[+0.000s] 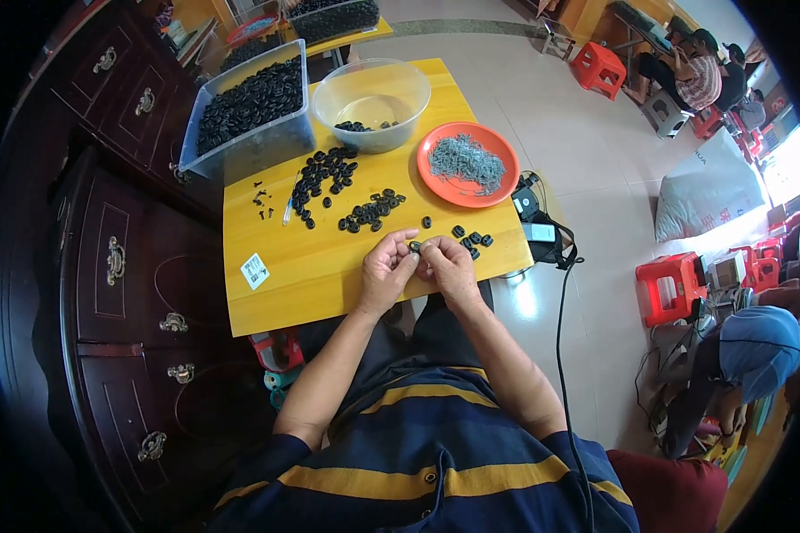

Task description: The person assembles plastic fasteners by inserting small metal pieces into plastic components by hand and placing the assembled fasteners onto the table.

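Over the front edge of the yellow table, my left hand and my right hand meet, fingertips pinched together on a small black oval piece. Both hands are closed on it, and the fingers hide part of it. Just beyond lies a loose cluster of similar black pieces, with a larger spread of them behind. Right of my hands, several more black pieces sit near the table's right edge. An orange-red plate heaped with small grey metal parts stands at the far right.
A clear bin full of black pieces and a translucent bowl stand at the back. A slim pen-like tool, small black bits and a white label lie left. Dark cabinets flank the table; a cable hangs right.
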Tool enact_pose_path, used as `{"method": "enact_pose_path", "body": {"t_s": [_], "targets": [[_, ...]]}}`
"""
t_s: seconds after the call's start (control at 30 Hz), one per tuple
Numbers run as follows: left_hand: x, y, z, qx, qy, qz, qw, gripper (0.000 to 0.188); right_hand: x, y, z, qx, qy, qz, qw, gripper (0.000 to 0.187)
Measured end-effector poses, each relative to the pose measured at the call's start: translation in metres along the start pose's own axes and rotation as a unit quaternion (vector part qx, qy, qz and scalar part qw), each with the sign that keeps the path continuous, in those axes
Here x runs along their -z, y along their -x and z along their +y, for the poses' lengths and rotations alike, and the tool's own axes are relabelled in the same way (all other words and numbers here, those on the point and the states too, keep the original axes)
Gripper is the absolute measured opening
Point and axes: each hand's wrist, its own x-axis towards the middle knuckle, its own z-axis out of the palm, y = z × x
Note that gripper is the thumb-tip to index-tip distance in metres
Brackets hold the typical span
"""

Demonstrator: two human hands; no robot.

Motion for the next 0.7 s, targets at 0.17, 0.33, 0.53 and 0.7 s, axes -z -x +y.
{"method": "enact_pose_path", "body": {"t_s": [0.17, 0.33, 0.53, 0.7], "targets": [[-0.001, 0.0, 0.002, 0.001, 0.004, -0.002, 1.0, 0.039, 0.0, 0.0, 0.001, 0.018, 0.013, 0.004, 1.0, 0.018], [-0.001, 0.001, 0.005, 0.017, -0.001, 0.005, 1.0, 0.041, 0.001, 0.001, 0.0, 0.013, 0.017, -0.009, 1.0, 0.018], [0.008, 0.001, 0.0, 0.024, -0.009, -0.036, 0.999, 0.034, 0.006, 0.001, -0.001, -0.003, 0.03, -0.024, 0.999, 0.019], [0.008, 0.004, 0.0, 0.017, -0.031, -0.034, 0.999, 0.03, 0.013, 0.0, -0.005, -0.032, 0.018, -0.04, 0.999, 0.018]]}}
